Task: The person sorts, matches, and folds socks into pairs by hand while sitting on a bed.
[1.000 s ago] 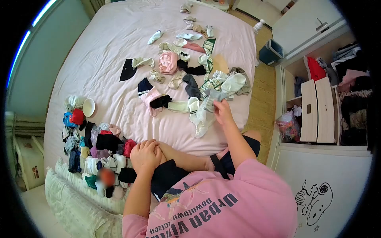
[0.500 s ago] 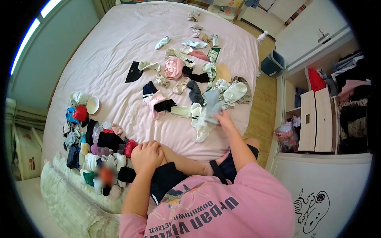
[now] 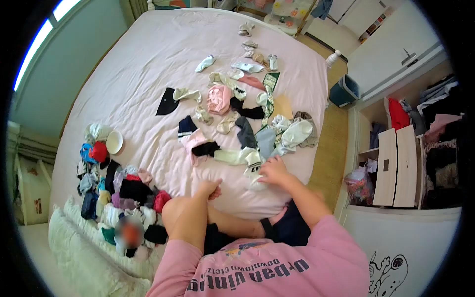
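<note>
Open wardrobe (image 3: 353, 129) holding clothes (image 3: 442, 126), near the bed (image 3: 133, 84).
On the bed, the right hand (image 3: 273, 172) spreads loosely against a white sock (image 3: 253, 171); the left hand (image 3: 210, 189) curls, grip unclear.

pink short-sleeved T-shirt (image 3: 262, 270), loose in cut, dark block lettering across it reading "Urban vintage" above smaller "Downtown" wording, a small multicoloured printed figure beside the letters, dark shorts (image 3: 292, 225), a black band (image 3: 269, 229) that circled one ankle

"Urban vintag", "Downtown" (upside-down), pink shirt (image 3: 277, 277)
</note>
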